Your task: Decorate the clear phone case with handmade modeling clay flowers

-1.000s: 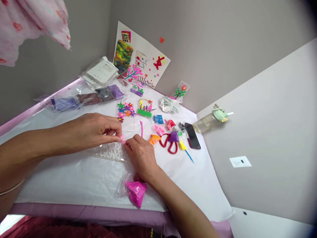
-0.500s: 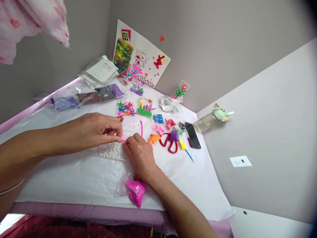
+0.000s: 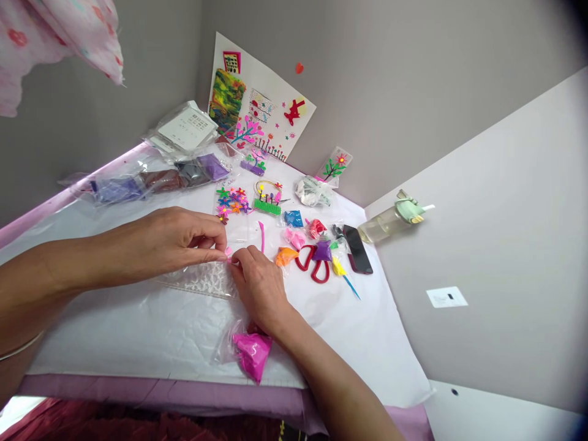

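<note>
A small bit of pink clay (image 3: 228,252) sits between the fingertips of both hands. My left hand (image 3: 184,242) is closed in a pinch at its left side. My right hand (image 3: 261,283), also pinching, has its fingertips at the clay's right side; they are partly hidden. Beneath the hands lies a clear textured plastic sheet (image 3: 202,280). A thin pink clay strip (image 3: 261,237) rests just beyond my right hand. Near my right wrist is a bag of magenta clay (image 3: 252,355).
Small bags of clay, such as the orange clay (image 3: 286,256), surround red-handled scissors (image 3: 320,271). A phone (image 3: 358,249) and a bottle (image 3: 381,229) lie at the right. Clay flowers (image 3: 233,202), a green clay piece (image 3: 267,207) and bagged clay (image 3: 160,180) lie farther back.
Both hands stay almost in place around the pink clay, with only slight finger movement. The whole view has shifted very slightly.
</note>
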Action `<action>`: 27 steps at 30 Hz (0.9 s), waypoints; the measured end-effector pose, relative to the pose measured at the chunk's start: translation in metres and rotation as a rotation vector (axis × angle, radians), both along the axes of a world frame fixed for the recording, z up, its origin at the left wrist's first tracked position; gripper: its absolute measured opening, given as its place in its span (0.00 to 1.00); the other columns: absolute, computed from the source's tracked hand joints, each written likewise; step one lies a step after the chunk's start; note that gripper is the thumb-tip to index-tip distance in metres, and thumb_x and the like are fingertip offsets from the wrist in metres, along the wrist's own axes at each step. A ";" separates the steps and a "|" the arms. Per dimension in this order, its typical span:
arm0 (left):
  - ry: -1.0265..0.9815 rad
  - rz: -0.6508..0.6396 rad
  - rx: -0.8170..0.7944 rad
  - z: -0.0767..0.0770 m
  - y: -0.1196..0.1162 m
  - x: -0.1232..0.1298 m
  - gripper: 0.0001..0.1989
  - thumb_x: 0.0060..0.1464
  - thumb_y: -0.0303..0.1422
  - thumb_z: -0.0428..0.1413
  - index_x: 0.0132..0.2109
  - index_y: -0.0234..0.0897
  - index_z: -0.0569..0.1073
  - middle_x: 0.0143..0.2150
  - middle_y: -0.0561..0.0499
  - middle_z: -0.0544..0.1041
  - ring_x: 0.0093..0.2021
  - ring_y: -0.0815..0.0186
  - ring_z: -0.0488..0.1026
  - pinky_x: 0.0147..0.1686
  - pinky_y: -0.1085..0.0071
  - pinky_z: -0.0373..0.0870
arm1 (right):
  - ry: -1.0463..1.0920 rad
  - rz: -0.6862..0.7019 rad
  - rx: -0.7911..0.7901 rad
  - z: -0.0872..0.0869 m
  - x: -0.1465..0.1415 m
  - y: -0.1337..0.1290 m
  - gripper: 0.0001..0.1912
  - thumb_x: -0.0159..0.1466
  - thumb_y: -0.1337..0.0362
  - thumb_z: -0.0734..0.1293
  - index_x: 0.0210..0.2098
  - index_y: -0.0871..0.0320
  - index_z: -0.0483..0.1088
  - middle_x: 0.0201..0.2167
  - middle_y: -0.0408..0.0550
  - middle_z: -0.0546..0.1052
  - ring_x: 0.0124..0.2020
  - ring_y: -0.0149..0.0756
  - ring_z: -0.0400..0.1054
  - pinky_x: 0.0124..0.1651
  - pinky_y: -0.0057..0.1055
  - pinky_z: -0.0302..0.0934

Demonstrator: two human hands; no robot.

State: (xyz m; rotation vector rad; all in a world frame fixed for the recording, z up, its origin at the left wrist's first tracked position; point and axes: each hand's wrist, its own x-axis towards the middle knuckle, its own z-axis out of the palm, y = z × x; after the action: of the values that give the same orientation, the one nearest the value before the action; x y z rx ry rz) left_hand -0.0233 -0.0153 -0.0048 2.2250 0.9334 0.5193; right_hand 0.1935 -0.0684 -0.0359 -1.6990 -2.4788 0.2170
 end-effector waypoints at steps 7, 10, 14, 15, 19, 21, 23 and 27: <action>0.014 0.007 -0.004 0.001 -0.001 0.000 0.12 0.65 0.39 0.55 0.35 0.42 0.77 0.27 0.56 0.73 0.27 0.67 0.65 0.26 0.72 0.55 | 0.049 0.020 -0.016 0.001 0.004 -0.001 0.02 0.74 0.66 0.67 0.46 0.55 0.72 0.43 0.47 0.80 0.41 0.39 0.75 0.35 0.32 0.57; 0.004 0.013 -0.001 0.001 -0.002 0.000 0.12 0.66 0.38 0.54 0.36 0.41 0.77 0.27 0.56 0.73 0.28 0.67 0.66 0.27 0.72 0.56 | 0.049 0.017 -0.017 0.001 0.004 -0.001 0.02 0.74 0.66 0.67 0.45 0.54 0.72 0.42 0.47 0.80 0.40 0.38 0.75 0.34 0.32 0.56; -0.024 0.005 -0.004 0.001 -0.001 0.001 0.14 0.65 0.43 0.55 0.35 0.42 0.78 0.28 0.55 0.74 0.28 0.66 0.67 0.28 0.71 0.58 | 0.035 0.019 -0.016 0.000 0.004 0.000 0.01 0.74 0.65 0.68 0.44 0.55 0.73 0.42 0.47 0.81 0.40 0.38 0.75 0.33 0.31 0.55; -0.026 0.007 -0.001 0.001 0.000 0.001 0.14 0.65 0.43 0.55 0.35 0.42 0.78 0.28 0.55 0.74 0.28 0.66 0.67 0.28 0.71 0.58 | 0.031 0.020 -0.023 0.000 0.004 0.000 0.02 0.74 0.65 0.68 0.44 0.55 0.73 0.43 0.47 0.81 0.40 0.38 0.75 0.33 0.32 0.55; -0.022 0.009 0.006 0.002 0.000 0.002 0.13 0.65 0.40 0.54 0.36 0.41 0.78 0.29 0.55 0.75 0.29 0.66 0.67 0.29 0.72 0.59 | 0.028 0.020 -0.062 0.004 0.004 -0.001 0.03 0.74 0.66 0.68 0.46 0.56 0.75 0.44 0.49 0.81 0.42 0.40 0.76 0.35 0.32 0.59; -0.033 0.007 0.004 0.003 -0.002 0.002 0.13 0.65 0.41 0.55 0.35 0.41 0.78 0.29 0.56 0.74 0.29 0.67 0.67 0.28 0.72 0.58 | 0.053 0.019 -0.078 0.006 0.005 -0.001 0.05 0.75 0.67 0.66 0.46 0.57 0.75 0.45 0.50 0.81 0.43 0.40 0.76 0.37 0.32 0.61; -0.045 0.013 -0.011 0.005 -0.004 0.002 0.12 0.65 0.40 0.54 0.36 0.41 0.78 0.29 0.57 0.74 0.29 0.68 0.66 0.28 0.73 0.58 | 0.116 0.007 -0.091 0.007 0.007 -0.002 0.07 0.75 0.68 0.64 0.46 0.57 0.75 0.44 0.50 0.81 0.43 0.41 0.77 0.39 0.33 0.64; -0.060 0.012 -0.072 0.007 -0.005 0.004 0.11 0.65 0.36 0.53 0.36 0.40 0.77 0.30 0.58 0.73 0.31 0.69 0.66 0.30 0.75 0.59 | 0.445 -0.024 -0.109 0.009 0.016 -0.001 0.08 0.74 0.70 0.65 0.51 0.57 0.72 0.45 0.48 0.82 0.40 0.37 0.77 0.43 0.31 0.68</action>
State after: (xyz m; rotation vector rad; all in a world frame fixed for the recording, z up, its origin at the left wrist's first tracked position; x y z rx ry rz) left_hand -0.0191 -0.0199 0.0021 2.1287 0.9205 0.5469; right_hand 0.2097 -0.0698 -0.0269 -1.5130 -2.1488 0.6591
